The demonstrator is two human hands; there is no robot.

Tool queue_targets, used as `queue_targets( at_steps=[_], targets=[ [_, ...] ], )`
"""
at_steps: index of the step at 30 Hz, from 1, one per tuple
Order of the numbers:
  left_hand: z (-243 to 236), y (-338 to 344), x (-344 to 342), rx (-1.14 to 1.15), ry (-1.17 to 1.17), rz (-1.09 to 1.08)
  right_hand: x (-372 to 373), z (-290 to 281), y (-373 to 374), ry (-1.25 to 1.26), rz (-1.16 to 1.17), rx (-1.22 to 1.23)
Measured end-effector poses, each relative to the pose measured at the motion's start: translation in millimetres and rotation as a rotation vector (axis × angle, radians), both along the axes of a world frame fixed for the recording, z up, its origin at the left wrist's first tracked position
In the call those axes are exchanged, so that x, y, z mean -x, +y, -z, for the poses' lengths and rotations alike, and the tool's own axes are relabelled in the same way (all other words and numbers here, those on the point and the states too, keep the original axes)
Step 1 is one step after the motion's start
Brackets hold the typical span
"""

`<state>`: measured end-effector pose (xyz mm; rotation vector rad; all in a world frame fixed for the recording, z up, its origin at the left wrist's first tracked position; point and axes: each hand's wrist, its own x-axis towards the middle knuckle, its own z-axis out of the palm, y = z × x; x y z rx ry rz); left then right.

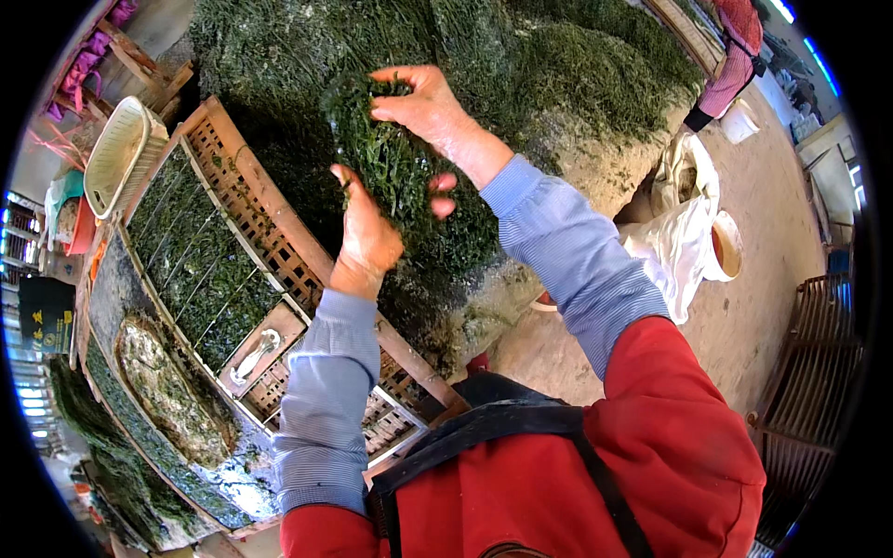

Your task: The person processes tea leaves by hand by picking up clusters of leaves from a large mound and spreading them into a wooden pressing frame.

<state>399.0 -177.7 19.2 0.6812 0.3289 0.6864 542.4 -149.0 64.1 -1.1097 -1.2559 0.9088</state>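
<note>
A loose, wet clump of dark green seaweed (372, 149) hangs between my two hands, above a large heap of the same seaweed (586, 74). From below, my left hand (370, 231) wraps round the clump, thumb on the left and fingertips showing on its right side. My right hand (430, 110) grips the clump's upper right, thumb and forefinger curled into the strands. Part of the fingers of both hands is hidden by seaweed. To the left of my hands stands a slatted wooden frame (265, 200) with green seaweed spread inside it.
A wooden block with a pale handle (253, 358) lies on the frame. Beyond it sits a white plastic basket (126, 153). At right are a white sack (670, 242), buckets (739, 121) and a slatted wooden rack (802, 409). Another person's sleeve (730, 79) shows at the upper right.
</note>
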Motion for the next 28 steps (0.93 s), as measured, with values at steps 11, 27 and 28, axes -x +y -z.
queue_targets(
  at_steps=[11, 27, 28],
  targets=[
    [-51.1, 64.1, 18.6, 0.121, 0.54, -0.181, -16.6, 161.3, -81.3, -0.653, 0.271, 0.463],
    [-19.4, 119.3, 62.6, 0.26, 0.241, -0.241, -19.6, 62.1, -28.4, -0.629, 0.14, 0.101],
    [-20.8, 119.6, 60.1, 0.258, 0.236, -0.234, -18.0, 42.8, -33.9, -0.659, 0.161, 0.095]
  ],
)
